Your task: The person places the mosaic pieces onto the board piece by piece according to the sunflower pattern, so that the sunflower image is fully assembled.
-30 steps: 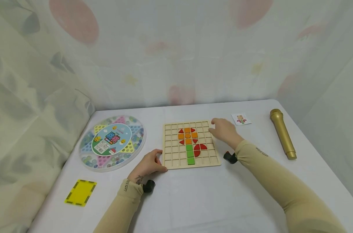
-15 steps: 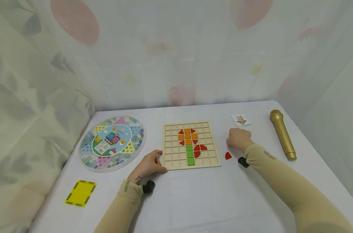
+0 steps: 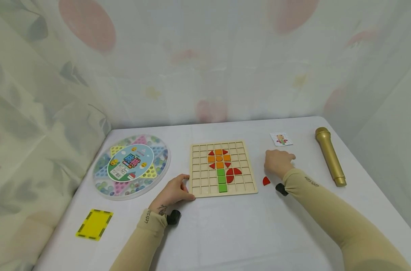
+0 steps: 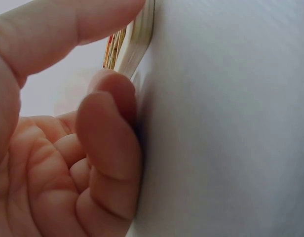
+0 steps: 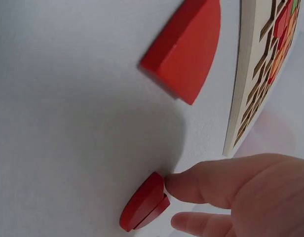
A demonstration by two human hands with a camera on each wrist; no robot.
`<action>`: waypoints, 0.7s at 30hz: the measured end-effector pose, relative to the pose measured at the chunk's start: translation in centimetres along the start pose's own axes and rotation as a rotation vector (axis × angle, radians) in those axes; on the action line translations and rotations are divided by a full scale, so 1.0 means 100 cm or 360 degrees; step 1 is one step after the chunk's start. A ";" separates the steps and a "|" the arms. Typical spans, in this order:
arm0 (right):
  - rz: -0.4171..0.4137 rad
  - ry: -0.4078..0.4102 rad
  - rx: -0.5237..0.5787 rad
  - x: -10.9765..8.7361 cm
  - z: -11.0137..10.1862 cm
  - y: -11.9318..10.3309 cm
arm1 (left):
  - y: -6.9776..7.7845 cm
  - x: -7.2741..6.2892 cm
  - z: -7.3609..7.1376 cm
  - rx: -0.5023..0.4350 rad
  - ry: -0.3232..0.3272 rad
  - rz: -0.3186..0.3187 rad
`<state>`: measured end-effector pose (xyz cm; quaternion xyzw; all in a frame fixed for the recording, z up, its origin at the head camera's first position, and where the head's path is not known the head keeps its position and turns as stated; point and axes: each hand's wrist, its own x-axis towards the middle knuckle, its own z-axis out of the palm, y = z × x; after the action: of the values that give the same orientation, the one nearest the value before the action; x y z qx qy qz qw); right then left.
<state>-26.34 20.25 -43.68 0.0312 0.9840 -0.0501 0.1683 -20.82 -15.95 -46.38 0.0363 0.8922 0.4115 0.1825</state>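
A wooden grid board (image 3: 203,182) lies on the white table, with orange, green and red pieces set on it in a flower shape. My left hand (image 3: 173,194) holds its near left corner, thumb at the front edge and a finger at the left side; other fingers are curled in the left wrist view. To the board's right, my right hand (image 3: 278,162) is down at the tabletop. In the right wrist view its thumb (image 5: 206,185) touches a red piece (image 5: 144,200) with another red piece against it. A gap shows between thumb and finger. A red quarter-circle (image 3: 266,181) lies nearby.
A pattern card (image 3: 281,139) lies behind my right hand, with a gold microphone (image 3: 330,156) farther right. At left are a round marble-game box (image 3: 130,166) and a yellow square frame (image 3: 95,224). Curtains hang behind and at both sides.
My right hand has moved from the board's far right corner rightward and down to the tabletop, uncovering the red quarter-circle. My left hand has stayed at the board's corner.
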 end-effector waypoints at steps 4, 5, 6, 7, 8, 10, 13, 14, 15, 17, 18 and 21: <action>0.0063 -0.0024 0.0037 -0.001 0.001 0.000 | 0.000 0.000 0.000 -0.0002 0.0000 0.0002; 0.0071 -0.0037 0.0049 -0.001 0.001 0.000 | 0.000 0.000 0.000 -0.0009 -0.0001 -0.0005; 0.0080 -0.0052 0.0060 -0.001 0.001 0.000 | 0.000 -0.001 0.000 -0.0011 0.0001 -0.0009; 0.0084 -0.0061 0.0061 -0.001 0.000 0.000 | 0.000 -0.001 -0.001 -0.0016 0.0001 -0.0015; 0.0085 -0.0069 0.0063 -0.001 0.001 0.000 | 0.000 -0.001 -0.001 -0.0015 0.0003 -0.0015; 0.0069 -0.0072 0.0058 -0.001 0.001 0.000 | 0.000 -0.001 -0.001 -0.0010 0.0006 -0.0015; 0.0021 -0.0045 0.0031 0.000 0.001 0.001 | 0.000 -0.001 0.000 -0.0001 0.0008 -0.0016; 0.0000 -0.0032 0.0023 -0.001 0.002 0.001 | 0.001 -0.001 0.000 0.0003 0.0009 -0.0016; -0.0023 -0.0015 0.0012 -0.001 0.002 0.001 | 0.001 -0.001 0.000 0.0005 0.0010 -0.0017; -0.0063 0.0024 -0.0010 -0.001 0.003 0.001 | 0.001 -0.001 0.000 0.0008 0.0013 -0.0021; -0.0083 0.0044 -0.0019 -0.001 0.003 0.001 | 0.001 -0.001 0.000 0.0010 0.0015 -0.0024; -0.0132 0.0104 -0.0056 -0.001 0.004 0.001 | 0.001 0.000 0.000 0.0011 0.0020 -0.0030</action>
<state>-26.08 20.31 -44.07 -0.0108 0.9901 -0.0388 0.1342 -20.79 -15.88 -46.33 0.0262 0.8951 0.4068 0.1807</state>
